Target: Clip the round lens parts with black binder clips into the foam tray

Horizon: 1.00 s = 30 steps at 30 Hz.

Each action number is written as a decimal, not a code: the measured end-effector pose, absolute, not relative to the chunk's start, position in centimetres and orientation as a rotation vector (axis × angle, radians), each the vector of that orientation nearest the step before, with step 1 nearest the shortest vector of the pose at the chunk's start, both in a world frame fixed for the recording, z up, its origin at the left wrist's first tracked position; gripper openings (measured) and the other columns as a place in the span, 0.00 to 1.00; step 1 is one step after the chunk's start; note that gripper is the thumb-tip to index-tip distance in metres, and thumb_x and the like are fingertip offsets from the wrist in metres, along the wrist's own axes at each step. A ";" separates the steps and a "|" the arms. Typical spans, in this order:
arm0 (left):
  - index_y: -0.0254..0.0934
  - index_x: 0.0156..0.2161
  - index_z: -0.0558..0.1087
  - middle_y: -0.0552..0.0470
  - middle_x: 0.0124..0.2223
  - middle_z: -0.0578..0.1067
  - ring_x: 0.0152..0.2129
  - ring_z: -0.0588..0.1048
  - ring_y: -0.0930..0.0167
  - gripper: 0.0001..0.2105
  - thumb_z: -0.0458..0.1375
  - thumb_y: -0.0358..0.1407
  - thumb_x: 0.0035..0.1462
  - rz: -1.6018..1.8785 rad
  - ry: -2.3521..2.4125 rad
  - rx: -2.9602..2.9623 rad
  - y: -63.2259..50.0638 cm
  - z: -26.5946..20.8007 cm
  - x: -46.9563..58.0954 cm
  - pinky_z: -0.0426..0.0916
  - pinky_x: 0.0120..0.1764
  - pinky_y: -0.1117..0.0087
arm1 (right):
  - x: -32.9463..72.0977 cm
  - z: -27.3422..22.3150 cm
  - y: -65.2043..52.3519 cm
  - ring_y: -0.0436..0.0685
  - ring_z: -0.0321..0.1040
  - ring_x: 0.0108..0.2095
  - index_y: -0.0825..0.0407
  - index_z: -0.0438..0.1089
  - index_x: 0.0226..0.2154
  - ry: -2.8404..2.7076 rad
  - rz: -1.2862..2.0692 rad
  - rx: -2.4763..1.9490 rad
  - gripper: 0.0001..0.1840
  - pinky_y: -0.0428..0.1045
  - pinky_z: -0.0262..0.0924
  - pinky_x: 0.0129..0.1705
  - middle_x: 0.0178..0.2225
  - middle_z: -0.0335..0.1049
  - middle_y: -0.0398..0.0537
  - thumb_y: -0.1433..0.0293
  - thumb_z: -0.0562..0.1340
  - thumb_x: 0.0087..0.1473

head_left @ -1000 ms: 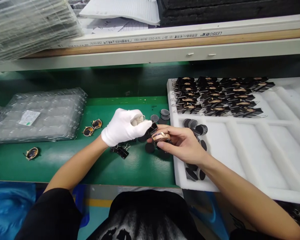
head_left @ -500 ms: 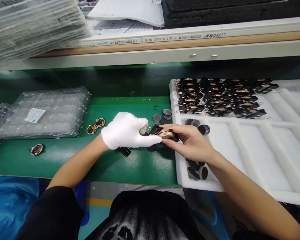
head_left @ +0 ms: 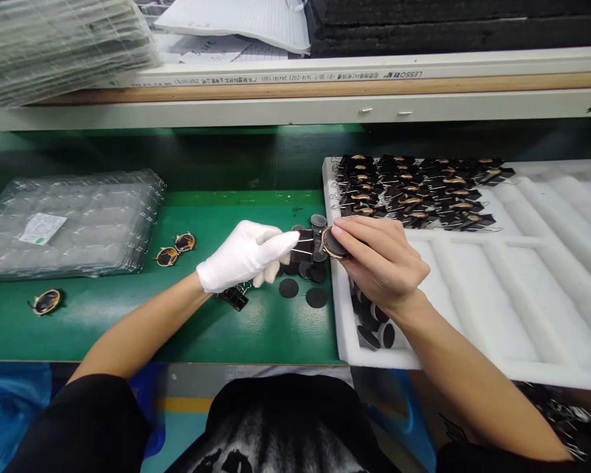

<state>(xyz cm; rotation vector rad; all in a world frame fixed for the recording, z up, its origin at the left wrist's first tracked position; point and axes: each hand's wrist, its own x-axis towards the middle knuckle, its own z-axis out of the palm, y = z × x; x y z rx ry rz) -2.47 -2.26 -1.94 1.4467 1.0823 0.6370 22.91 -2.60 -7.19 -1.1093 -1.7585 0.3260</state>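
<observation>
My left hand (head_left: 249, 256), in a white glove, pinches the wire handles of a black binder clip (head_left: 303, 246) between thumb and fingers. Clip and round gold-rimmed watch case (head_left: 328, 244) meet edge to edge; whether the jaws grip the case is hard to tell. My bare right hand (head_left: 387, 259) holds that case, its fingertips on the dark disc that covers its face. Below the hands, loose dark discs (head_left: 288, 288) lie on the green bench. Another binder clip (head_left: 234, 298) rests under my left wrist.
Three gold watch cases (head_left: 166, 256) lie at left, near stacked clear plastic trays (head_left: 79, 223). On the right, a white foam tray (head_left: 453, 263) bears rows of clipped cases (head_left: 408, 187) and several discs (head_left: 369, 337). A shelf edge (head_left: 276, 108) runs across the back.
The watch case and clip have turned from edge-on to show their flat faces. My right hand has rolled over, fingers now on top. The whole view has shifted slightly to the right.
</observation>
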 end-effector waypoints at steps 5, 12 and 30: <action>0.35 0.25 0.73 0.56 0.13 0.69 0.07 0.62 0.78 0.26 0.59 0.57 0.64 0.673 1.018 1.329 -2.9 -2.3 -1.8 0.55 0.14 0.76 | 23.5 -6.7 -3.0 0.71 0.75 0.58 0.36 0.81 0.39 -1.802 0.445 -1.194 0.10 0.68 0.68 0.61 0.47 0.83 0.46 0.51 0.70 0.59; 0.35 0.25 0.73 0.56 0.12 0.68 0.06 0.62 0.79 0.28 0.63 0.61 0.58 0.686 1.045 1.270 -3.1 -2.2 -1.3 0.54 0.12 0.78 | 23.8 -6.4 -3.3 0.69 0.73 0.61 0.34 0.81 0.43 -1.865 0.490 -1.206 0.10 0.67 0.64 0.63 0.50 0.82 0.43 0.51 0.67 0.63; 0.36 0.24 0.69 0.55 0.14 0.70 0.12 0.67 0.76 0.27 0.56 0.57 0.66 0.737 1.014 1.396 -2.7 -2.9 -0.7 0.63 0.21 0.75 | 22.5 -6.0 -2.8 0.64 0.75 0.56 0.39 0.69 0.62 -1.953 -0.573 -0.813 0.27 0.59 0.66 0.55 0.57 0.78 0.48 0.73 0.67 0.63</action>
